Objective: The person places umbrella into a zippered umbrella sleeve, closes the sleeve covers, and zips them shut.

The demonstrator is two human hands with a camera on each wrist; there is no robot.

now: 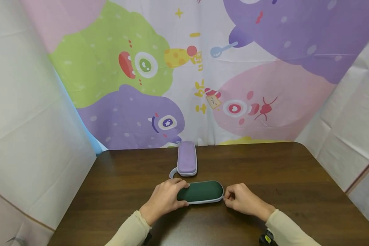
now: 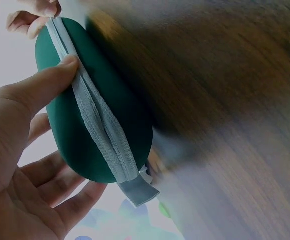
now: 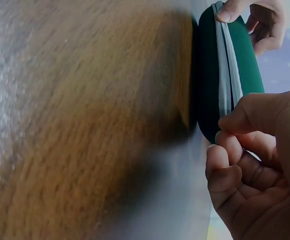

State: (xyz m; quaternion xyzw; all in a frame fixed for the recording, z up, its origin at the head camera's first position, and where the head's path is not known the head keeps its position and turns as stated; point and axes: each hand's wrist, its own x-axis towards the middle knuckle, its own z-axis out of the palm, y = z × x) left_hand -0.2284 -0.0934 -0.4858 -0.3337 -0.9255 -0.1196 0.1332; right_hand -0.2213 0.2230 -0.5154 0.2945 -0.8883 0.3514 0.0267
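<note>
A dark green zippered case [image 1: 203, 191] with a pale grey zipper band lies on the brown table, its long side running left to right. My left hand [image 1: 167, 196] grips its left end, thumb on the zipper band [image 2: 92, 107] in the left wrist view. At the right end, my right hand [image 1: 243, 199] pinches the zipper pull between thumb and forefinger. Those fingertips mostly hide the pull in the right wrist view. A narrow dark line runs between the zipper tapes [image 3: 224, 65] there. A grey fabric tab [image 2: 139, 191] sticks out at the case's left end.
Behind the green case lies a lilac zippered case [image 1: 187, 158] with a wrist loop [image 1: 173, 172]. A cartoon-printed curtain [image 1: 200, 119] hangs along the back edge of the wooden table [image 1: 279, 171]. White sheets [image 1: 27, 102] stand at both sides.
</note>
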